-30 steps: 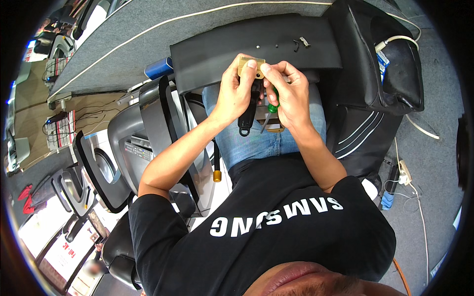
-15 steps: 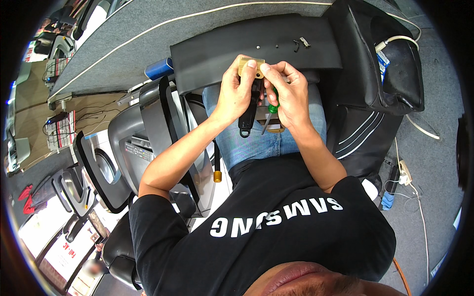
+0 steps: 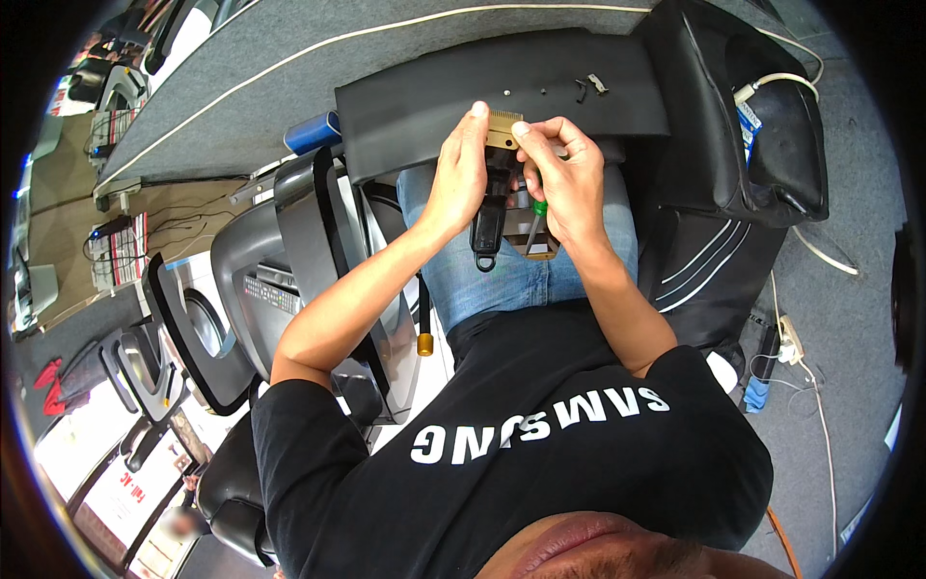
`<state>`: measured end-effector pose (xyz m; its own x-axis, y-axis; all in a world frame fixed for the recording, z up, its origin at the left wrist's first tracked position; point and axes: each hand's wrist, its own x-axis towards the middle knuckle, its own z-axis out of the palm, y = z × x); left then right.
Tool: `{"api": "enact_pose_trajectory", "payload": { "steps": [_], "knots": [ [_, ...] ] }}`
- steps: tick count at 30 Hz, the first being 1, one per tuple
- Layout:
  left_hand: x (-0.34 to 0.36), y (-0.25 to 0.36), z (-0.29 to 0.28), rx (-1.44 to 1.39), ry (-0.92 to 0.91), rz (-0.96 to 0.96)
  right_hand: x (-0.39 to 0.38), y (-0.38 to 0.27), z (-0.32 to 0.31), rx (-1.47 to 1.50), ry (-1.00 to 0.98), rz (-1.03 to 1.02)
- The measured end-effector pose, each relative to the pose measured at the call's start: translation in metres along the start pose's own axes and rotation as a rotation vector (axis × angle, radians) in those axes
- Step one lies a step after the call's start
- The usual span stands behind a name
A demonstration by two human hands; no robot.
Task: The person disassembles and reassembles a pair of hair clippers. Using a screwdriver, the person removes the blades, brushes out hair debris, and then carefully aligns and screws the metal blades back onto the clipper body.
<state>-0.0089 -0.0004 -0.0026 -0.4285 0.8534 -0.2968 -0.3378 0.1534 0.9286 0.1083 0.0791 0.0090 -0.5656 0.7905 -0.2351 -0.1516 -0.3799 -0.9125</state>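
Observation:
A black hair clipper (image 3: 489,222) with a gold toothed blade (image 3: 503,129) lies between my hands over my lap. My left hand (image 3: 460,172) is closed along the clipper's left side, thumb raised at the blade's left edge. My right hand (image 3: 564,174) pinches the blade's right side with its thumb and also holds a green-handled screwdriver (image 3: 539,210), shaft pointing down. Small loose parts (image 3: 596,84) sit on the black padded surface (image 3: 405,121) just beyond my hands.
A black leather seat (image 3: 789,169) with a white cord stands to the right. A blue box (image 3: 307,133) and grey chair (image 3: 231,289) with a remote are to the left. A power strip (image 3: 788,338) and cables lie on the right floor. A blurred person (image 3: 183,526) shows at lower left.
My left thumb has moved up and left, off the face of the gold blade, exposing more of it. The clipper and screwdriver have shifted slightly right.

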Motion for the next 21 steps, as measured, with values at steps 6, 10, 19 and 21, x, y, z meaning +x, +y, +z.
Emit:
{"api": "enact_pose_trajectory", "payload": {
  "steps": [6,10,19,21],
  "knots": [
    [0.002,-0.005,-0.003,-0.108,-0.005,-0.084,0.000,0.004,0.002,-0.032,0.018,-0.057],
    [0.004,-0.007,-0.001,-0.180,0.019,-0.104,0.001,0.006,0.003,-0.008,0.034,-0.055],
    [0.005,-0.005,-0.004,-0.209,-0.037,-0.140,0.005,0.012,0.002,0.026,0.032,-0.054],
    [0.005,-0.007,-0.004,-0.208,-0.029,-0.135,0.006,0.013,0.001,0.010,0.030,-0.069]
  ]
}}
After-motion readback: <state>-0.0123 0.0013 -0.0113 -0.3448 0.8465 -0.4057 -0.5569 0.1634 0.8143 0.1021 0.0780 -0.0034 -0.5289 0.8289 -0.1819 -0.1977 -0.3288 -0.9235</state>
